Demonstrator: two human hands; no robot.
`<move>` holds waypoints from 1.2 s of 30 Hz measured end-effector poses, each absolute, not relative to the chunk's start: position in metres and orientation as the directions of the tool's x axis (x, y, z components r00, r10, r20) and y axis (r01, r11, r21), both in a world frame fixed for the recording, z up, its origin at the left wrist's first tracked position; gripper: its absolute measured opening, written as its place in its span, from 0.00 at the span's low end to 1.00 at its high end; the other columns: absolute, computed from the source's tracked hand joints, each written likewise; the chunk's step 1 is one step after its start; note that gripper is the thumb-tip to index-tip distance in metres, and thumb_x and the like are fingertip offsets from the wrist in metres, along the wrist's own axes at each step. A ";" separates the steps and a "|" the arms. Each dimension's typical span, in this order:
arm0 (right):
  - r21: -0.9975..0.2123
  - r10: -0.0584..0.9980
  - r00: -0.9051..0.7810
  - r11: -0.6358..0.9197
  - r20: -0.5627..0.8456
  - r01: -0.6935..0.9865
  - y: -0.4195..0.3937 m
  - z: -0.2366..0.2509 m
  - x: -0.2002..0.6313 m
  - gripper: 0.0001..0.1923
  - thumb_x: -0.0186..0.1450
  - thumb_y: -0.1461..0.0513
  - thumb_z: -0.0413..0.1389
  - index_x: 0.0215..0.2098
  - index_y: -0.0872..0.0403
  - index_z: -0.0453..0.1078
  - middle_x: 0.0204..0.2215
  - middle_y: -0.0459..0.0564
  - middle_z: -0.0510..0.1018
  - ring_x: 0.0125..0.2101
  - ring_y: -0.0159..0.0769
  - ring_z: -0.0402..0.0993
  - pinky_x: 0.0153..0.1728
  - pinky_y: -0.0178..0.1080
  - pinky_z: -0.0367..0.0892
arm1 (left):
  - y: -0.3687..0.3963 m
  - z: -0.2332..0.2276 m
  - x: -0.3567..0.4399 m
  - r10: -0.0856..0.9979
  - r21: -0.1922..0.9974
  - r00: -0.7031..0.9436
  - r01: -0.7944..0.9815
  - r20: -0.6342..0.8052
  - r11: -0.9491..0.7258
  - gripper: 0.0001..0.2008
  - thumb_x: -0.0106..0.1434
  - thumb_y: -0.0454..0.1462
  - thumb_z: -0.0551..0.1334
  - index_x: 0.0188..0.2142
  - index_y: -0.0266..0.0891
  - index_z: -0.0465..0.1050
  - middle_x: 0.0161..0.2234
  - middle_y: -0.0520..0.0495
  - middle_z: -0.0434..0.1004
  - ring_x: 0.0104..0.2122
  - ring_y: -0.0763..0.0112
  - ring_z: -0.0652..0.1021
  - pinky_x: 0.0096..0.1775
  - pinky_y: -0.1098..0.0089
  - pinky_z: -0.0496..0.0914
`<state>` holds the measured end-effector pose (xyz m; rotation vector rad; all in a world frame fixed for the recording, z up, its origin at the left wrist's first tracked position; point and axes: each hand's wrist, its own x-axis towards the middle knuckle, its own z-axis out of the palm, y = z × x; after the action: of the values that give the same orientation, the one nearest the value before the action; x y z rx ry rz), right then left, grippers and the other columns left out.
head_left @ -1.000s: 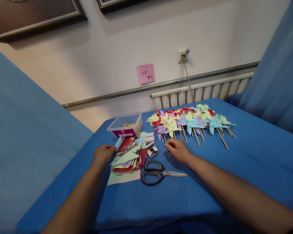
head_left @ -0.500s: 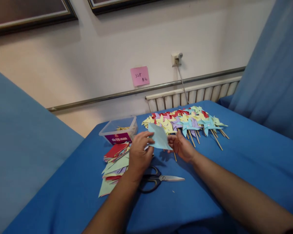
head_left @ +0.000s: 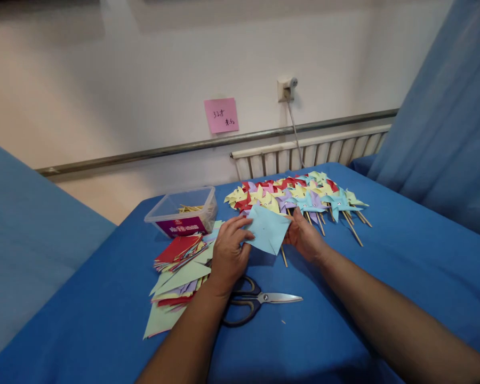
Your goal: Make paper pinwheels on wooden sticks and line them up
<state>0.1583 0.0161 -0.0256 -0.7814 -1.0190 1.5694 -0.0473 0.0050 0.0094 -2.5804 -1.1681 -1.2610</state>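
Since a second ago your left hand [head_left: 228, 250] has left the stack of cut papers [head_left: 180, 261] and come across to the middle, bringing a light blue paper square [head_left: 269, 229] with it, and your right hand [head_left: 306, 237] has risen off the cloth to meet it. You now hold the square up between both hands, just above the desk [head_left: 344, 298], tilted so that its face is toward you and one corner points down. Your left hand is closed on the square's left edge, thumb on the front and fingers curled behind. Your right hand grips the right corner the same way, though most of its fingers are hidden behind the sheet. A thin wooden stick [head_left: 283, 256] shows below the square, near your right hand; you cannot tell from here whether that hand is touching it.

The scissors [head_left: 256, 301] lie shut on the blue cloth just below your left wrist, blades pointing right. The stack of cut papers sits to the left of your left hand, red, green and purple sheets fanned out. Behind it stands a clear plastic box [head_left: 182, 212] with sticks inside. The finished pinwheels [head_left: 300, 194] lie in a row beyond the square, sticks toward you.
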 end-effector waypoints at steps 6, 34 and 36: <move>-0.966 0.999 0.000 0.046 0.048 -0.254 0.018 -0.038 0.152 0.20 0.51 0.48 0.66 0.28 0.56 0.74 0.18 0.45 0.73 0.16 0.29 0.63 0.18 0.33 0.59 | -0.003 0.012 -0.045 0.688 0.439 0.283 0.596 0.668 -0.672 0.09 0.56 0.29 0.58 0.33 0.43 0.73 0.48 0.46 0.77 0.52 0.59 0.72 0.56 0.53 0.64; -0.791 0.795 0.063 0.585 0.603 0.179 -0.014 -0.031 0.135 0.27 0.60 0.67 0.54 0.57 0.45 0.62 0.58 0.53 0.65 0.52 0.42 0.68 0.47 0.45 0.69 | -0.007 0.004 -0.016 0.977 0.841 -0.111 -0.533 -0.184 0.097 0.11 0.52 0.31 0.68 0.37 0.30 0.76 0.33 0.39 0.82 0.32 0.62 0.82 0.37 0.66 0.76; -0.662 0.720 -0.089 0.674 0.689 0.326 -0.017 -0.025 0.139 0.26 0.59 0.69 0.54 0.54 0.44 0.67 0.63 0.51 0.57 0.61 0.46 0.56 0.56 0.52 0.60 | -0.006 0.004 -0.017 0.977 0.838 -0.092 -0.533 -0.191 0.113 0.09 0.53 0.30 0.67 0.36 0.29 0.76 0.32 0.39 0.82 0.30 0.63 0.81 0.35 0.67 0.76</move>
<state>0.1390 -0.0168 -0.0249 -0.8562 -1.6852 0.4066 -0.0167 -0.0064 0.0040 -1.5195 -2.3746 -3.4774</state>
